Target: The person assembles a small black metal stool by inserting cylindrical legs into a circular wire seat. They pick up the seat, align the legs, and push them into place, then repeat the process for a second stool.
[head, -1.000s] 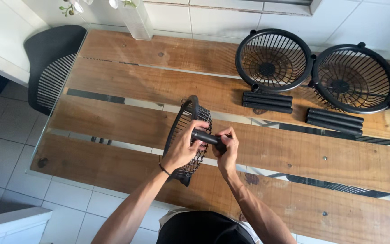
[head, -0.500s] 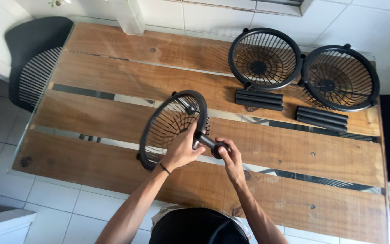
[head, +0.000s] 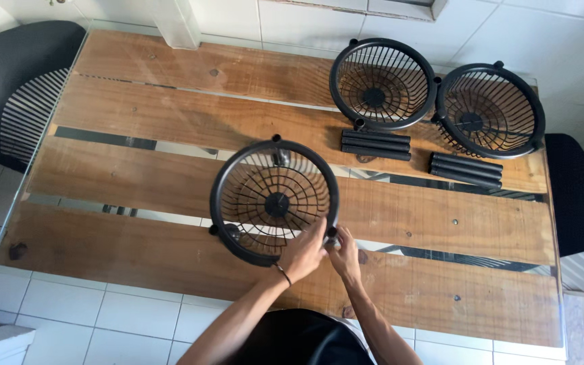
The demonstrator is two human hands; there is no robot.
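Both hands — left hand (head: pixel 303 251), right hand (head: pixel 345 253) — grip the near rim of the black wire basket (head: pixel 275 201) above the wooden counter (head: pixel 136 176).

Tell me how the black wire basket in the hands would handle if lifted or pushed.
The black wire basket probably stays stiff, since its ribs join a solid rim. Open gaps suggest it is light for its size. Flat on the wooden table, it likely slides rather than tips; on edge, its round rim might roll.

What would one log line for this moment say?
left hand: grip on wire basket rim | right hand: at same rim, holding small black piece | basket: flat, open side up | table: two more baskets, black tubes
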